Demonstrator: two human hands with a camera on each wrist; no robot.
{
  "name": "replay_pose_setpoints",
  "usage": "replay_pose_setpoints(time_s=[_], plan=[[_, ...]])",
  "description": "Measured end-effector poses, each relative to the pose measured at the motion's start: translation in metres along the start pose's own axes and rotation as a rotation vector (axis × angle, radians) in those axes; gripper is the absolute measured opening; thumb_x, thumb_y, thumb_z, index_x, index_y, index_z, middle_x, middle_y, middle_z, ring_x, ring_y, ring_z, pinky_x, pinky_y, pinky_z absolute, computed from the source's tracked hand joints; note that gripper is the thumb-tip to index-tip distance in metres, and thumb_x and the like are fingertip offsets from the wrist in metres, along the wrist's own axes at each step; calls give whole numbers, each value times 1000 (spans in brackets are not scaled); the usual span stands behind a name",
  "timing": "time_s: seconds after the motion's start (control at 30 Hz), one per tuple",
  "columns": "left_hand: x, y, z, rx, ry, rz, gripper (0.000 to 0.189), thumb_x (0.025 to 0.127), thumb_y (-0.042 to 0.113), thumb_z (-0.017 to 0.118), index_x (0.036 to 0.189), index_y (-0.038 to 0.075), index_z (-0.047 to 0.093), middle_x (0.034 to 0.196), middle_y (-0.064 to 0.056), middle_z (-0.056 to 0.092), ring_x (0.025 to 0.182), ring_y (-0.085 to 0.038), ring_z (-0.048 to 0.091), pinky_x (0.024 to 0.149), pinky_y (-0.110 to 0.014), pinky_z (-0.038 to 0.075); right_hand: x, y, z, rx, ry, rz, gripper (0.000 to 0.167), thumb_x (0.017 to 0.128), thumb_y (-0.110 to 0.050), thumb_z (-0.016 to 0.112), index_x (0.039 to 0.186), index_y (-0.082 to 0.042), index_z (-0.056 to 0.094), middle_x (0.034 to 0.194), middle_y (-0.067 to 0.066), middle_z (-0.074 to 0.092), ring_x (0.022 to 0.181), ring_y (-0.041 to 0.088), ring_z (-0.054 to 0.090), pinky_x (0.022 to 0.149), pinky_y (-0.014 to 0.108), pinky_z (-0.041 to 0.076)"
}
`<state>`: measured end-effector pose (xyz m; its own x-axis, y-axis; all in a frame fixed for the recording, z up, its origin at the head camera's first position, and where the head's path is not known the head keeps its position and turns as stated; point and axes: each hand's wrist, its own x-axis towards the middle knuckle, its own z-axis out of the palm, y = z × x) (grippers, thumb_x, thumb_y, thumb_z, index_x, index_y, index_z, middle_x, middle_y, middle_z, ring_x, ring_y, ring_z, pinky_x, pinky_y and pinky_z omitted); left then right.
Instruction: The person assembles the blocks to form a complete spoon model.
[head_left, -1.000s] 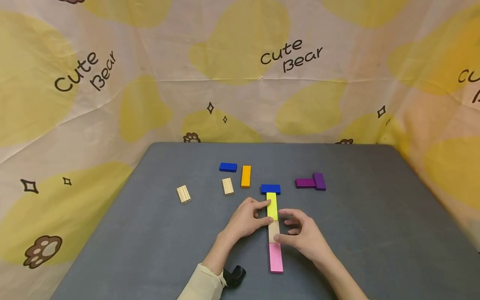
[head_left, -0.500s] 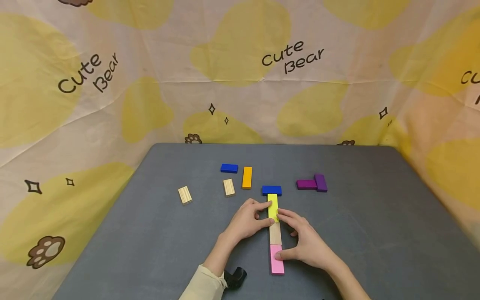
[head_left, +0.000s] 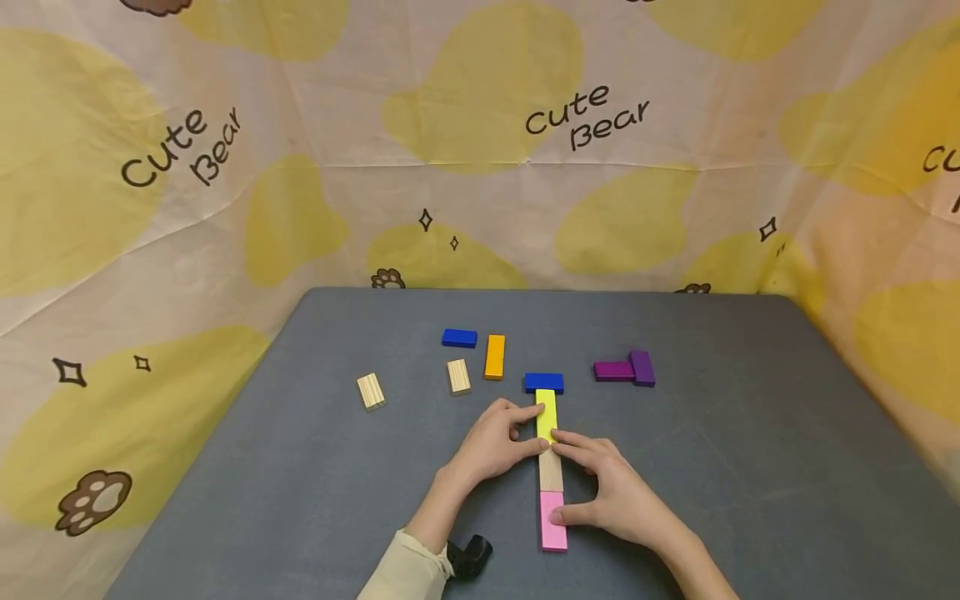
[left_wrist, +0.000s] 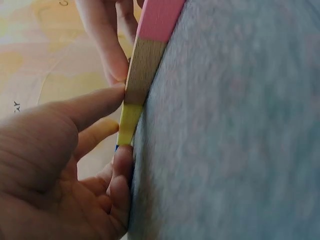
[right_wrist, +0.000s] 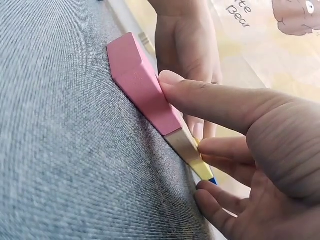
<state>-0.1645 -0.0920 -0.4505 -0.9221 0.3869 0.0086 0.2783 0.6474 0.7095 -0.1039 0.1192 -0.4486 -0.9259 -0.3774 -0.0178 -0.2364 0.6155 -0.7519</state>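
A row of flat wooden blocks runs toward me on the grey table: a blue block crosswise at the far end, then a yellow block, a plain wooden block and a pink block. My left hand touches the yellow block with its index finger, its thumb where yellow meets plain wood. Its other fingers are bent in beside the row. From the right side, my right hand presses its thumb on the pink block, while its extended fingertips meet the yellow and plain blocks' joint.
Beyond my left hand lie two plain striped blocks, an orange block and another blue block. Two purple blocks touch at the back right. A black wrist strap piece juts from my left sleeve. Printed cloth hangs behind the table.
My right thumb has shifted toward me, from the plain block to the pink one. The right fingertips have come onto the row at the yellow block's near end. My left hand stays in place.
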Motion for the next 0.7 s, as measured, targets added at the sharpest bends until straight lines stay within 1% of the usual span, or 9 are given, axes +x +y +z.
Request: replay_pose_setpoints(time_s=[0.13,0.2,0.27,0.33,0.37,0.43,0.53,0.6,0.7], plan=[[-8,-4,-13,11,-60,51,57,89,35,74,141,19,57,100,1,51,80,-11,49,68,-27,44,0,-1,1,-4,-4,-10,85,66,-50,88,138,-17,59,147,-10,44,123,19,39,97,53,40],[-16,-9,-25,19,-62,90,57,91,35,73,142,18,56,106,0,53,86,-12,52,73,-28,46,-1,-1,1,-14,-2,-20,85,66,-50,88,138,-16,59,147,-10,44,124,19,38,96,52,41],[-24,-19,-40,42,-19,129,56,91,34,73,141,16,56,111,-2,55,91,-15,54,75,-30,47,-2,0,1,-24,1,-29,85,67,-50,87,138,-15,58,147,-10,43,124,19,38,96,51,42],[-33,-34,-57,74,59,163,54,90,31,75,138,13,59,115,-4,56,96,-19,55,77,-33,47,-3,0,2,-34,3,-39,84,68,-50,87,139,-15,58,148,-10,43,125,18,38,96,49,43],[-37,-41,-66,87,102,169,53,89,29,76,137,12,60,116,-5,56,97,-21,55,76,-34,47,-4,0,3,-38,5,-41,84,69,-50,86,139,-15,57,148,-10,42,125,18,38,96,48,43],[-44,-54,-85,114,171,160,53,87,26,78,135,11,61,117,-7,57,98,-24,54,76,-35,47,-5,0,4,-45,6,-45,83,70,-49,86,140,-14,57,149,-11,41,125,17,37,95,47,44],[-50,-69,-108,119,241,129,55,85,25,80,134,9,62,120,-8,57,100,-29,53,77,-39,46,-6,0,4,-53,10,-47,83,70,-48,86,140,-14,57,149,-11,41,125,17,38,95,46,44],[-50,-74,-119,105,273,111,56,85,27,80,135,10,61,122,-7,56,103,-30,51,80,-42,46,-5,0,4,-57,9,-43,83,70,-48,86,140,-15,57,148,-11,42,125,17,38,95,47,44],[-44,-75,-126,47,308,92,59,84,31,81,135,11,60,126,-4,56,112,-28,50,85,-47,46,-4,-1,3,-56,6,-30,83,69,-49,86,139,-16,57,148,-12,41,125,17,38,95,47,44]])
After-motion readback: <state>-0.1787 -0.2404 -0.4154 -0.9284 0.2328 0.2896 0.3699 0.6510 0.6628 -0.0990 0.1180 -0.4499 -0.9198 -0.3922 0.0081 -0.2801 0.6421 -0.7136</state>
